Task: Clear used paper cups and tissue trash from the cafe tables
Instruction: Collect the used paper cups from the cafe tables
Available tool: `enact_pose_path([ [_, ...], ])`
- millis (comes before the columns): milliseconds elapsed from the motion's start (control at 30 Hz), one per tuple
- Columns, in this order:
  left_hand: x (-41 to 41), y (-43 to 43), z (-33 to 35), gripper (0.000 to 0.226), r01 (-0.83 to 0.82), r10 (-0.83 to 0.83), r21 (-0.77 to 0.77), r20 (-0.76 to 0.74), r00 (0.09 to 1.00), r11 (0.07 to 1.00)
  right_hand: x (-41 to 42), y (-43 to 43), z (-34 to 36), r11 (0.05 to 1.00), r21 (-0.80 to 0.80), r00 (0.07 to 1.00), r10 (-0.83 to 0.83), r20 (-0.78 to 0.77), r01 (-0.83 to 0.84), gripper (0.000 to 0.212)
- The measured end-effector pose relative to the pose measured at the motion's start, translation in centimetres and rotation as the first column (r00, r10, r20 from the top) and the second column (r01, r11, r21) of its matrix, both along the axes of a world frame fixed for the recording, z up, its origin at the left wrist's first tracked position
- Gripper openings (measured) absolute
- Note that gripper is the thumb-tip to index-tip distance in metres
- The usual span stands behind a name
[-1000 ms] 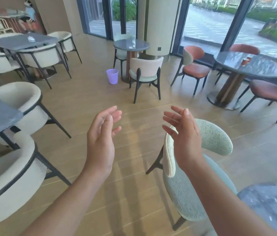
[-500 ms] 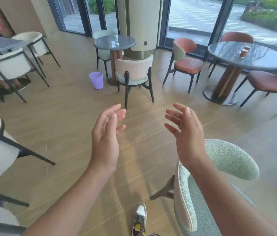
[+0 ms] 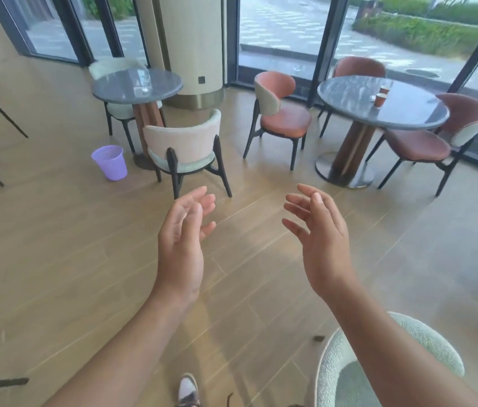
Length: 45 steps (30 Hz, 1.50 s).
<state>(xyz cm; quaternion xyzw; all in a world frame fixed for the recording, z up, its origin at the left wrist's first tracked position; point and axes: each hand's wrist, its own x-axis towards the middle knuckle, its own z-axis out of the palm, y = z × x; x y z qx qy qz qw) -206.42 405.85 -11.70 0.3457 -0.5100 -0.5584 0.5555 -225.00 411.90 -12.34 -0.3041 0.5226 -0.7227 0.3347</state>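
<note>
Since the camera's looking down past the arms, the closest stuff is a sneaker (image 3: 188,389) at the bottom edge and the curved back of a pale green fuzzy chair (image 3: 437,345) at the lower right, with the right forearm crossing in front of it. Just ahead of that, both hands are up over the wood floor (image 3: 55,259), palms turned in toward each other and well apart. The left hand (image 3: 182,242) has its fingers (image 3: 207,202) loose and a bit curved, holding nothing. Same deal with the right hand (image 3: 323,245): fingers (image 3: 298,202) spread and relaxed, nothing in them.

Further out on the left, a small purple bin (image 3: 110,163) stands on the floor, near a cream-backed chair (image 3: 183,139) that sits at a little round grey tabletop (image 3: 120,83). There's something small and pale (image 3: 144,90) sitting on that one, too tiny to say what it is.

Over on the right is a bigger round grey tabletop (image 3: 349,95) on a chunky pedestal, with orange-brown chairs (image 3: 283,118) around it. That's where the paper cups (image 3: 380,99) are: two brown ones standing upright close together toward the right side of the top, with a small whitish bit (image 3: 372,98) right next to them. Could be a tissue but I can't tell.

Behind all of it there's a fat cream pillar (image 3: 190,45) and floor-to-ceiling windows (image 3: 279,33) looking onto a paved road and hedges.
</note>
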Motion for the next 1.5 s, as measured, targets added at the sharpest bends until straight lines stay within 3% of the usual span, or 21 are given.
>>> enact_pose_path([
  [600,-21.3,-35.4,-1.6,0.025,0.397,-0.397,0.001,0.013,0.918,0.918,-17.1,-29.3,-0.9,0.928,0.007,0.928,-0.372,-0.003,0.372,0.035],
  [867,-35.5,-44.9,-3.2,0.03,0.493,-0.493,0.007,0.036,0.869,0.87,-29.9,-36.7,-2.5,0.881,0.018,0.88,-0.474,0.018,0.474,0.037],
  [1200,-58.6,-53.4,-3.5,0.03,0.511,-0.511,0.008,0.058,0.858,0.859,-53.1,-45.5,-2.2,0.876,0.017,0.876,-0.482,-0.005,0.482,0.05],
  [1500,-74.4,-61.1,-3.7,0.033,0.53,-0.532,0.038,0.031,0.846,0.847,-68.3,-52.3,-3.0,0.866,0.032,0.866,-0.497,-0.054,0.499,0.057],
])
